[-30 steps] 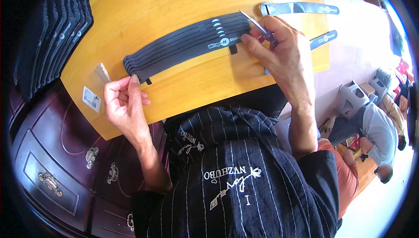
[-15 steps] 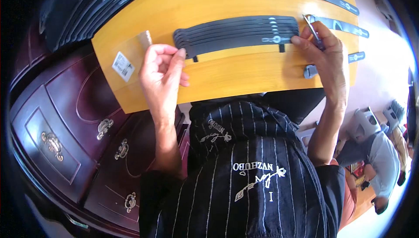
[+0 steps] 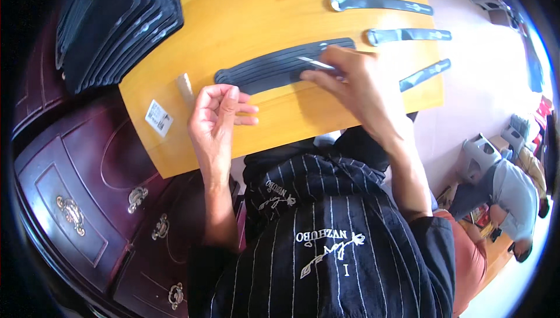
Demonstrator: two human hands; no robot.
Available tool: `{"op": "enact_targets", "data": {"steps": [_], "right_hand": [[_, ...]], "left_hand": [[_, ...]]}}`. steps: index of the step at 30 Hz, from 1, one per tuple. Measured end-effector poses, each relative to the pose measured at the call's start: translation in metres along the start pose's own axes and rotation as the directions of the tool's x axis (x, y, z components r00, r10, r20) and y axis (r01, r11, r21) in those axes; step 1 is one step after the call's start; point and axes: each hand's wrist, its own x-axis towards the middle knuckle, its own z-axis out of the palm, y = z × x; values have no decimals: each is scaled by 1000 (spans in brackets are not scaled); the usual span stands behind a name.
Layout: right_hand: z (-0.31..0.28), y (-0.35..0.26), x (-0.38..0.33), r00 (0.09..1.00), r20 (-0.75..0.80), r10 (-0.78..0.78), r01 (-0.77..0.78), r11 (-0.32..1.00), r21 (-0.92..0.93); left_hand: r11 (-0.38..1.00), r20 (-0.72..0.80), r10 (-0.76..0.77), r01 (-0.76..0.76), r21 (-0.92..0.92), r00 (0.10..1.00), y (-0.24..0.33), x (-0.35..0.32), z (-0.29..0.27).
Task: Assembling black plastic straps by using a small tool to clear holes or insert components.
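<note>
A fanned stack of dark curved strips (image 3: 271, 70) lies across the middle of the yellow table. At its near left corner is my left hand (image 3: 220, 111), thumb and forefinger pinched and the other fingers stretched out. Whatever may be between those fingertips is too small to make out. My right hand (image 3: 356, 79) is closed on a slim pointed metal tool (image 3: 315, 62), its tip over the right part of the strips. That hand and the tool cover the strips' near right end, and most of the tool is inside the fist.
Several grey strips with rounded ends (image 3: 385, 6) lie spaced along the table's right side. A pile of black panels (image 3: 125, 29) rests at the far left. A clear packet with a white label (image 3: 158, 118) lies near the left edge. Dark drawers (image 3: 76, 201) stand left; people sit at lower right.
My right hand has moved left, from the strips' right end to over them, with the tool now pointing left. The view has shifted, and the left hand stays by the near left corner.
</note>
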Motion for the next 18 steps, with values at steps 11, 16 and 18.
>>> {"op": "enact_targets", "data": {"steps": [11,16,18], "right_hand": [[-55,57,-48,996,-47,73,-74,997,-33],[-43,77,-74,996,-85,-6,-1,996,-91],[-40,72,-82,985,-133,114,-108,993,51]], "left_hand": [[990,54,-10,2,144,998,2,-17,5],[990,303,-101,65,125,948,0,-38,45],[984,381,-13,-57,171,925,-7,-46,64]]}}
